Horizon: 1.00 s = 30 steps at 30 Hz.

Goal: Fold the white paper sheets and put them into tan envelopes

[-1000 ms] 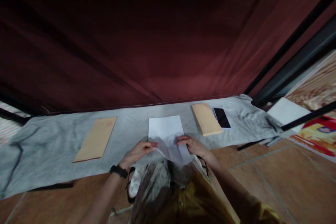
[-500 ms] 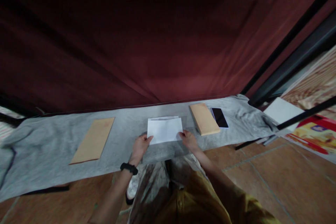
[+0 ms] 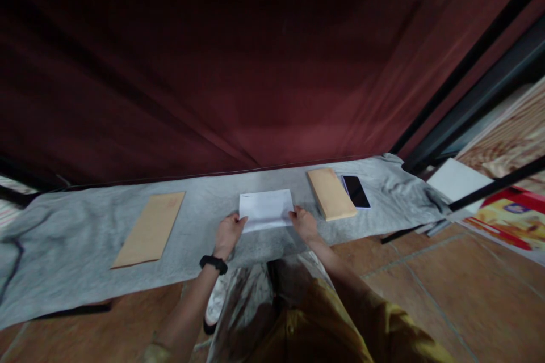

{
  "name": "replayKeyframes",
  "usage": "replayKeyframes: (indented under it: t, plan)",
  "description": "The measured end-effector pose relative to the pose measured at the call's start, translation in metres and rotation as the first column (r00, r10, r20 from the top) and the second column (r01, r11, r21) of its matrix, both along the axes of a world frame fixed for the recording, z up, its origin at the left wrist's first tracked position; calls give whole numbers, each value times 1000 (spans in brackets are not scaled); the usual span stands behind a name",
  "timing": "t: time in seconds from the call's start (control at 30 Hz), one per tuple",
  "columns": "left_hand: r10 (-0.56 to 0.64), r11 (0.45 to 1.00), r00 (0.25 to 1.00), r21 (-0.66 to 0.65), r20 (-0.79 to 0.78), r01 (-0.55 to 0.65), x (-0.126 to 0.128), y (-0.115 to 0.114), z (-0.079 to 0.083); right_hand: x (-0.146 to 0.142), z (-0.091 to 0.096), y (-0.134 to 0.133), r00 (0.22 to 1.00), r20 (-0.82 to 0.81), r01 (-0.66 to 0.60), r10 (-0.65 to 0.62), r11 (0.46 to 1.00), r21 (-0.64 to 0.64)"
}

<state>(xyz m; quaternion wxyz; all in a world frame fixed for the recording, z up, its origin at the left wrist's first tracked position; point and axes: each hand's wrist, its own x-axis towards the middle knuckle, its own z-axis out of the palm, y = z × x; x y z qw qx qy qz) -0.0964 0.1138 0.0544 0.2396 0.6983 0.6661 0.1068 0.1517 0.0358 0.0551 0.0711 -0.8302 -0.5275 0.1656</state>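
Observation:
A folded sheet of white paper [image 3: 267, 209] lies low over the grey cloth in front of me. My left hand [image 3: 230, 232] pinches its left edge between thumb and fingers. At the opposite edge, my right hand [image 3: 304, 223] grips the paper the same way. To the left lies a flat brown envelope [image 3: 151, 228]. A thick stack of brown envelopes [image 3: 331, 193] rests just right of my right hand. The undersides of the paper and some fingertips are hidden.
Beyond the stack lies a dark-screened phone [image 3: 356, 191]. Grey cloth [image 3: 204, 204] covers the narrow bench, backed by a dark red curtain [image 3: 272, 96]. Black metal bars [image 3: 468, 68] stand at the right, near a red and yellow printed box [image 3: 511, 215]. Tiled floor shows below.
The paper's upper layer has come down, so the two offset top edges now nearly line up. Both hands keep their hold and have shifted only slightly.

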Motion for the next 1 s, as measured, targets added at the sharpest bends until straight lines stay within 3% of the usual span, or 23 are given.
replayKeyframes:
  t: [0.27,0.77,1.0]
  plan:
    - [19,1000,994,-17,-105,-21,7,-1,10,-6,-3,1,998,65,-1,0,1000,12]
    - [29,1000,982,4,-187,-29,12,-5,11,-8,-9,5,988,152,-42,30,996,76]
    - [35,999,968,23,-249,-30,19,-12,22,-8,-10,5,983,179,-59,41,994,93]
